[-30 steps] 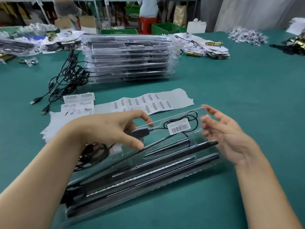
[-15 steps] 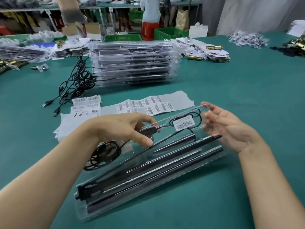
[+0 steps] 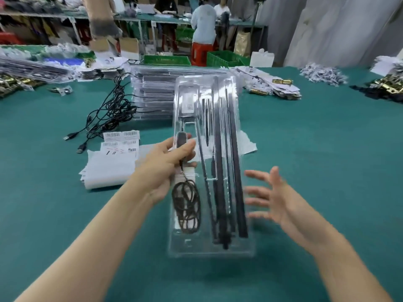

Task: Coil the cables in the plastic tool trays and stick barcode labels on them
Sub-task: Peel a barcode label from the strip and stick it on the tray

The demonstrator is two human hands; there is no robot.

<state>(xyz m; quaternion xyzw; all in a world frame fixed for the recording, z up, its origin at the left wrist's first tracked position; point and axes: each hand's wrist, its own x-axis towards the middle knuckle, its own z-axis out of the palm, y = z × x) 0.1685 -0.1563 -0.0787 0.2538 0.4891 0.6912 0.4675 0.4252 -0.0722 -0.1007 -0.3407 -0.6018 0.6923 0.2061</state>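
Your left hand (image 3: 172, 158) grips the clear plastic tray (image 3: 207, 250) by its left edge, thumb on top and fingers curled underneath, about halfway along its length. The tray points lengthwise away from you and appears to be held up off the green table (image 3: 327, 149). Inside it, the coiled cable (image 3: 187, 205) sits in the near left compartment, just below your left hand. A barcode label (image 3: 188, 106) is stuck on the far left part. Long black rods (image 3: 220, 171) lie side by side along the right half.

Your right hand (image 3: 274, 197) is open, fingers spread and straight, holding nothing, just beside the tray's right edge. It is blurred, so I cannot tell whether the fingertips touch the plastic.

Beyond the tray stands a stack of trays (image 3: 152, 94). To its left lies a tangle of loose cables (image 3: 109, 112), and nearer you, sheets of labels (image 3: 121, 138) rest on the table.
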